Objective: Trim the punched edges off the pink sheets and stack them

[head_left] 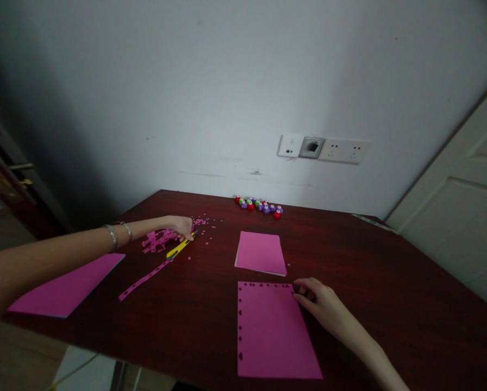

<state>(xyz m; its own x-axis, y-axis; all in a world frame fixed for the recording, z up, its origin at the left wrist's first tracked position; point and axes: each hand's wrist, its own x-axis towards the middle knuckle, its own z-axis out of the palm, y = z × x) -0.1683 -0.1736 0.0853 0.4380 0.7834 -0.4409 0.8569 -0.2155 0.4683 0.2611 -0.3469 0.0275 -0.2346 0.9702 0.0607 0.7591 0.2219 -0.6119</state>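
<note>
My left hand [180,225] reaches far out to the left and its fingers close on the end of a yellow utility knife [181,246] lying on the dark wooden table [390,282]. My right hand [320,301] rests at the top right corner of a pink sheet [273,331] that has small heart-shaped holes along its top and left edges; the fingers are curled against that corner. A smaller pink sheet [261,252] lies just beyond it.
Pink scraps [160,239] and a punched pink strip [143,279] lie by the knife. Another pink sheet [66,288] overhangs the table's left edge. Several small coloured punches [260,205] stand at the back by the wall. Wall sockets [323,147] sit above; a door [463,217] is right.
</note>
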